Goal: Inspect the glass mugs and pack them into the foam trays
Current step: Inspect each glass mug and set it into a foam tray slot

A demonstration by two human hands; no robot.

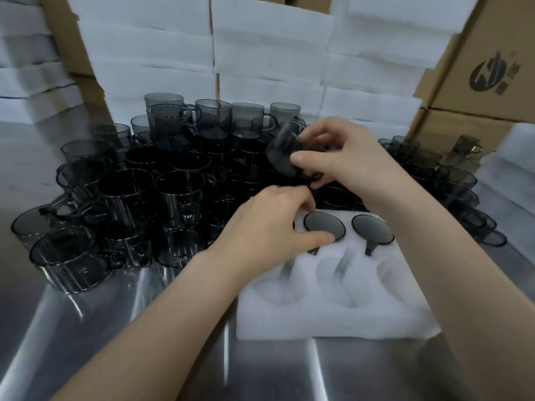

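Both bare forearms reach forward. The right hand [341,157] is raised, its thumb and curled fingers pinching a tilted glass mug [282,151]. The left hand [272,227] sits lower with its fingers curled down and thumb extended; whatever is under its fingers is hidden.

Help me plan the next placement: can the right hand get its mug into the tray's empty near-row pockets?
Probably yes. The right hand holds its mug just beyond the foam tray; the near-row pockets lie uncovered, and the left hand sits over the far row.

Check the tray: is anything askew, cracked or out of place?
Nothing stands out. The two seated mugs sit level in the foam tray, handles in their slots. The held mug in the right hand is too blurred to judge.
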